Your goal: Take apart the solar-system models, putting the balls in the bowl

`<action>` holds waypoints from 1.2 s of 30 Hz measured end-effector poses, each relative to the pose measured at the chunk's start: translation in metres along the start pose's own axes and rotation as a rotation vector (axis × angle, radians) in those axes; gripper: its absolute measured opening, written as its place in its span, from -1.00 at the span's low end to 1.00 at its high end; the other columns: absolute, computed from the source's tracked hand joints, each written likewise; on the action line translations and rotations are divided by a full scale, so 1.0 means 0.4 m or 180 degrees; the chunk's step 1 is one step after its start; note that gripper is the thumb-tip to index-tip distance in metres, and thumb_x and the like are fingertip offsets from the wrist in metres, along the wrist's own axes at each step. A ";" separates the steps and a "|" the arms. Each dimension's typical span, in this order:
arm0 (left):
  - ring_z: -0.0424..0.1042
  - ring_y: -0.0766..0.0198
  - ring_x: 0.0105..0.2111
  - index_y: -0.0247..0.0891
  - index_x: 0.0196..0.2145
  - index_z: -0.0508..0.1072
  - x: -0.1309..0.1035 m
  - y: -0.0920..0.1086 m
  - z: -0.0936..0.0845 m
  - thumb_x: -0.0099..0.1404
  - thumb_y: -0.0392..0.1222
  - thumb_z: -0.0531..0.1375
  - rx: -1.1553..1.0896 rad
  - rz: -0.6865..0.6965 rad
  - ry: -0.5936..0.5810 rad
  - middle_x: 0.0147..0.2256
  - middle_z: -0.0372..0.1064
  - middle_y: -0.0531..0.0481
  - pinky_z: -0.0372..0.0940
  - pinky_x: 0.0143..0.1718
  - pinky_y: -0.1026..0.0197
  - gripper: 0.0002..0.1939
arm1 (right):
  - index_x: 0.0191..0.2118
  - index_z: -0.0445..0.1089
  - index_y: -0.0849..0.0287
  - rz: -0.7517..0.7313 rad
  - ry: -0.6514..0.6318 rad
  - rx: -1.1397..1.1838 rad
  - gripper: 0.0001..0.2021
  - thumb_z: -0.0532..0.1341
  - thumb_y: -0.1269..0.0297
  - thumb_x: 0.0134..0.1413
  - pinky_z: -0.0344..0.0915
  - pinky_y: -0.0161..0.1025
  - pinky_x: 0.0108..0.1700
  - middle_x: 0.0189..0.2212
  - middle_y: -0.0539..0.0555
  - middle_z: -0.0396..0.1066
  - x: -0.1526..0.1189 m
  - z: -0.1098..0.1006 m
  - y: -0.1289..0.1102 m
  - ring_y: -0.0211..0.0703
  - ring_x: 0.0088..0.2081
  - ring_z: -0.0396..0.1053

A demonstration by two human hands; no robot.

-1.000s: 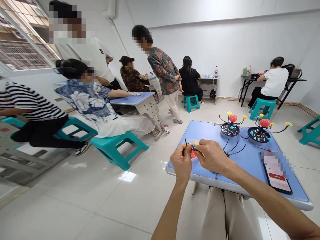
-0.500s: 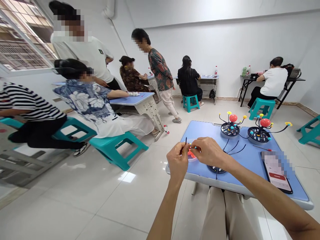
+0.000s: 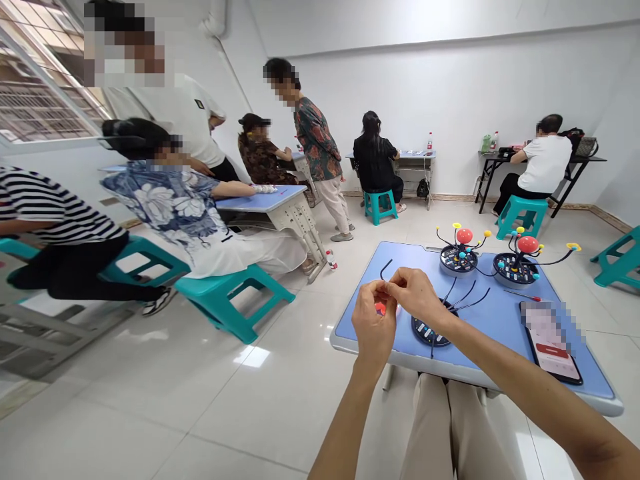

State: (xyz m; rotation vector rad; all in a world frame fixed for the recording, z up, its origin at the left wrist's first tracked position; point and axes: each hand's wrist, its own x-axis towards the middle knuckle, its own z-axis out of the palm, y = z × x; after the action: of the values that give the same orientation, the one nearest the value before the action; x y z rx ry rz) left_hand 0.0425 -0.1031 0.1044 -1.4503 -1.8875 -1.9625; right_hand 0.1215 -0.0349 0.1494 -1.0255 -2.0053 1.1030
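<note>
Above the left part of the blue desk [image 3: 345,327], the fingertips of both my hands meet. My left hand [image 3: 373,320] is closed on a thin black curved rod [image 3: 385,268], whose bent end rises above the fingers. My right hand [image 3: 417,293] pinches at the same spot; whatever lies between its fingers is hidden. Red-orange parts [image 3: 381,308] show behind my left hand, mostly covered. Below my right wrist sits a round black base [image 3: 425,331] with several black rods sticking out, partly hidden by my forearm.
Two solar-system models with red balls [image 3: 464,237] [image 3: 527,245] stand at the desk's far side. A screwdriver [image 3: 536,299] and a phone [image 3: 550,347] lie on the right. Several people sit or stand at other desks; a teal stool [image 3: 235,300] is to the left.
Both hands have come closer together, and the left has shifted a little right. The black rod now leans with its curved end showing. The small yellow piece seen at the right fingertips is now hidden.
</note>
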 end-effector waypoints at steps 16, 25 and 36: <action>0.39 0.37 -0.57 -0.30 -0.25 0.56 0.029 0.046 -0.034 0.17 -0.14 0.23 -0.1114 -0.1303 -0.0708 -0.52 0.42 0.07 0.38 -0.43 0.26 -0.77 | -0.45 0.34 0.19 -0.0302 -0.0554 0.1397 -0.79 0.24 0.14 -0.05 0.14 -0.37 -0.59 -0.67 -0.11 0.28 0.021 -0.056 0.034 -0.35 -0.64 0.19; 0.41 0.33 -0.45 -0.23 -0.33 0.57 0.036 0.040 -0.012 0.24 -0.08 0.20 -0.0128 -0.0590 -0.0204 -0.39 0.47 0.00 0.34 -0.38 0.28 -0.80 | -0.50 0.28 0.17 0.0028 -0.0470 0.1832 -0.72 0.27 0.08 -0.04 0.25 -0.35 -0.55 -0.66 -0.09 0.32 0.021 -0.036 0.023 -0.34 -0.63 0.26; 0.39 0.32 -0.52 -0.25 -0.41 0.55 0.039 0.059 0.012 0.22 -0.14 0.19 0.0309 -0.0417 0.0092 -0.50 0.47 0.03 0.30 -0.39 0.24 -0.83 | -0.55 0.20 0.11 0.0307 0.0482 0.1438 -0.82 0.12 0.23 0.00 0.17 -0.34 -0.50 -0.66 -0.09 0.19 0.043 0.035 0.021 -0.28 -0.54 0.20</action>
State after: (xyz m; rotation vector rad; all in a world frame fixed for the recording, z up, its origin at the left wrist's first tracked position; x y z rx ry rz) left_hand 0.0510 -0.0966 0.1310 -1.2973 -2.0831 -1.9027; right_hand 0.1043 -0.0227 0.1382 -0.9374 -1.5048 1.4029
